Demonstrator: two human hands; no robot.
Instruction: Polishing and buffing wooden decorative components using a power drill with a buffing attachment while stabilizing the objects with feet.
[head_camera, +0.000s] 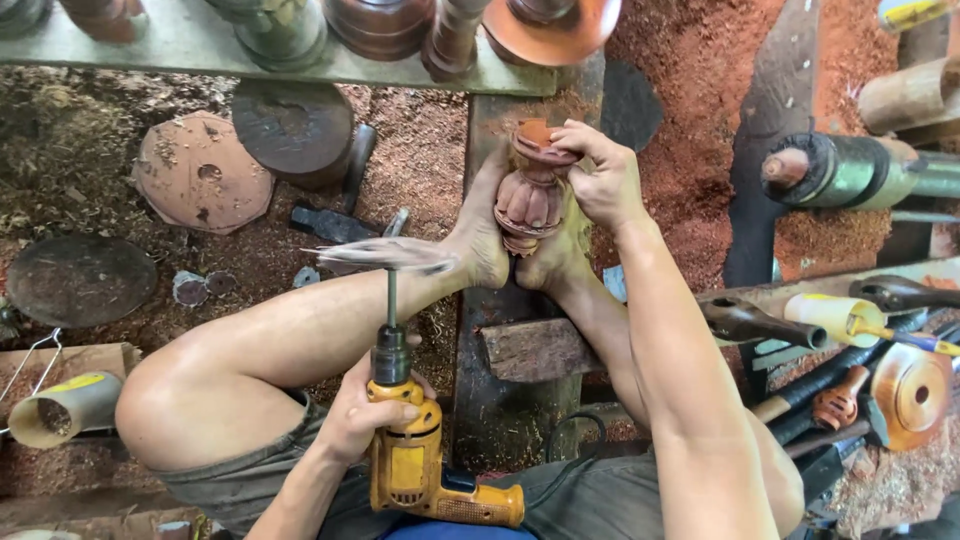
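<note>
My right hand grips the top of a carved reddish wooden piece, a lobed turned shape held upright between both of my bare feet on a dark wooden beam. My left hand holds a yellow electric drill by its body, near my left knee. The drill's shaft points up and carries a spinning blurred disc, which sits left of the carved piece and apart from it.
Round wooden discs lie in sawdust at left. A shelf with turned wooden vessels runs along the top. At right are a lathe spindle, chisels and a yellow-handled tool. A cardboard tube lies low left.
</note>
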